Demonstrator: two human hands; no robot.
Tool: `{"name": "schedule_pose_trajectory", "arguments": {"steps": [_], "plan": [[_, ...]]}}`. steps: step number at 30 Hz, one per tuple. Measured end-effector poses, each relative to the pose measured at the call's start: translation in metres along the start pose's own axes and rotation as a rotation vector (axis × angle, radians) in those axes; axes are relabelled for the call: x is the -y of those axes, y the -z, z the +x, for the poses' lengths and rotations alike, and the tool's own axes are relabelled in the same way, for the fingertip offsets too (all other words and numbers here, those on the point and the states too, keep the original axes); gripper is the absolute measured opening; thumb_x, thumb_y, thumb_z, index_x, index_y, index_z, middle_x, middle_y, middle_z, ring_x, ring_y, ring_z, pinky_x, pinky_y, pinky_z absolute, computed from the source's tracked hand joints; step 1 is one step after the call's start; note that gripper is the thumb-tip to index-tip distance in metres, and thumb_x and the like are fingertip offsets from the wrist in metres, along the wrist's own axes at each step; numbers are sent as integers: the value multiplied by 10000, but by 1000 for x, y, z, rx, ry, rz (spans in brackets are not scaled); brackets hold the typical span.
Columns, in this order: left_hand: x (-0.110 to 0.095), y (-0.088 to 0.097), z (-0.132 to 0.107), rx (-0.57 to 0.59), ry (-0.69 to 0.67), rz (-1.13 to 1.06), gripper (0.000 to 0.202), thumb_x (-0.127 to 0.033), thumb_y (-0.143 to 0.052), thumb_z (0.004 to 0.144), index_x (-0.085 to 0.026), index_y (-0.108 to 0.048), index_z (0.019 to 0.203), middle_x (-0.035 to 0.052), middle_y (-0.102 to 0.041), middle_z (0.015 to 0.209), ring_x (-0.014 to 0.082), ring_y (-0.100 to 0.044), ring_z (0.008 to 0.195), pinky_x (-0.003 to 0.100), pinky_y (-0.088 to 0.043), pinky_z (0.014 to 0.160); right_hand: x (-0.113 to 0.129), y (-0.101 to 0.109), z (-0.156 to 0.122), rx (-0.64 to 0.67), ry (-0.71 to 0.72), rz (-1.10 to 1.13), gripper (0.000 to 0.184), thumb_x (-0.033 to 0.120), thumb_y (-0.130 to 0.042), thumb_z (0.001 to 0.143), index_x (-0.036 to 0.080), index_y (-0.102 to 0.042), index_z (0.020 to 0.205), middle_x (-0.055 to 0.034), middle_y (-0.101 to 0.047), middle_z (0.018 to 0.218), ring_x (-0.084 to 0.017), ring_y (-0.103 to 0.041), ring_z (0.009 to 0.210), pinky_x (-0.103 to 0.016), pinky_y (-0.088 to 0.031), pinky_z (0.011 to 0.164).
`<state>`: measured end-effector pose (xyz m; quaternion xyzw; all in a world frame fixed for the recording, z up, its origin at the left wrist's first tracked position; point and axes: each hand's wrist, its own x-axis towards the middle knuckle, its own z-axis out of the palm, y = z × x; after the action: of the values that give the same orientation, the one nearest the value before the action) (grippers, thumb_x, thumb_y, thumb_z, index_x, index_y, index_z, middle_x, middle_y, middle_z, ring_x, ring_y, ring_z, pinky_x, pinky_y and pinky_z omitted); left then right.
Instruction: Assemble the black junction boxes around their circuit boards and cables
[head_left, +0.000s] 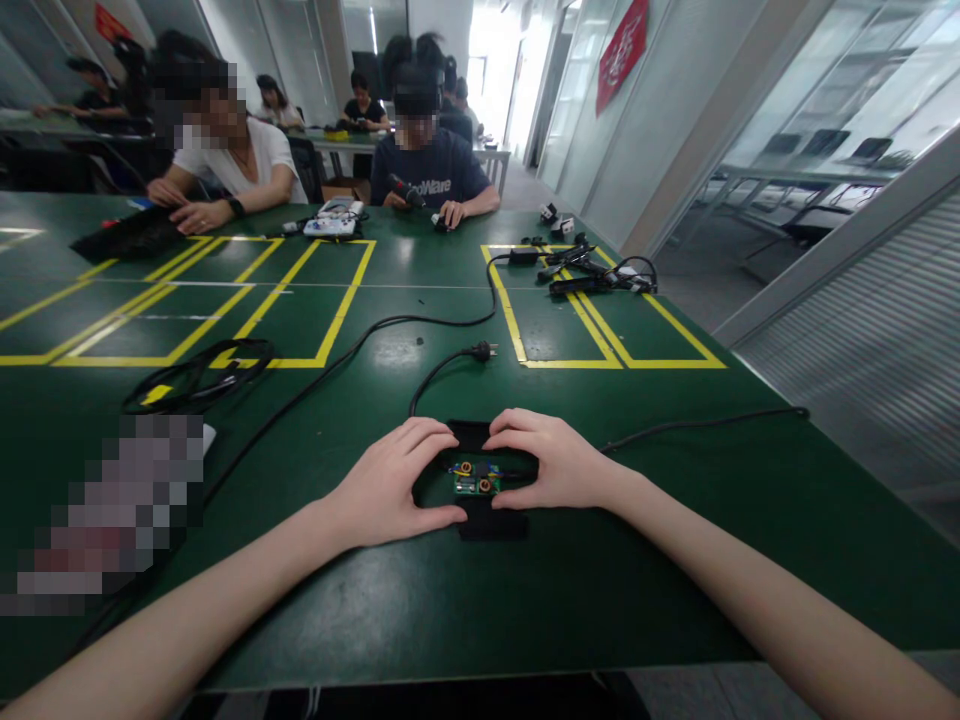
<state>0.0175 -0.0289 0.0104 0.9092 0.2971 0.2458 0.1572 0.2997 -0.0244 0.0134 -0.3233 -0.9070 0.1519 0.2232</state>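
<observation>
A small black box (489, 520) lies open near the front of the green table (450, 600), and a green circuit board (475, 478) with small orange parts shows inside it. My left hand (394, 485) curls round the box's left side, thumb at its near edge and fingers at its far edge. My right hand (551, 465) grips the right side the same way. A black cord with a plug (480, 351) runs from the box toward the table's middle. Another thin black cable (705, 424) leads off to the right.
Yellow tape rectangles (600, 340) mark the tabletop. A coiled black cable (199, 378) lies at left. Black tools and adapters (592, 272) sit at the far right. Two people sit across the table with devices (331, 222) before them. The table's right edge drops to an aisle.
</observation>
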Motion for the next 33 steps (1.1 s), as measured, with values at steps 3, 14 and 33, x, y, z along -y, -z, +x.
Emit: {"name": "schedule_pose_trajectory", "arguments": {"steps": [3,14,33], "plan": [[-1,0,1,6,20,10,508,-461,-839,839,-195,-639,1223,136,-694,1265,308,-682,1149,474,-604,977,-1,2,0,-1,-21,-44,407,464,-895,783,197,-724,1037,-92,-703,1074,-249,-696,956,-378,-578,811],[2,-1,-1,-26,110,-201,437,-318,-762,890,-227,-627,1295,108,-658,1288,237,-699,1064,391,-638,931,4,-8,2,-69,-17,-70,245,373,-791,883,201,-698,1030,-93,-692,1053,-237,-655,935,-374,-564,792],[4,4,1,-63,136,-162,325,-250,-684,875,-217,-647,1196,96,-651,1224,252,-692,1111,394,-608,976,10,-23,11,-143,-29,-84,292,390,-754,934,192,-707,1144,-130,-716,1129,-282,-665,995,-445,-594,850]]}}
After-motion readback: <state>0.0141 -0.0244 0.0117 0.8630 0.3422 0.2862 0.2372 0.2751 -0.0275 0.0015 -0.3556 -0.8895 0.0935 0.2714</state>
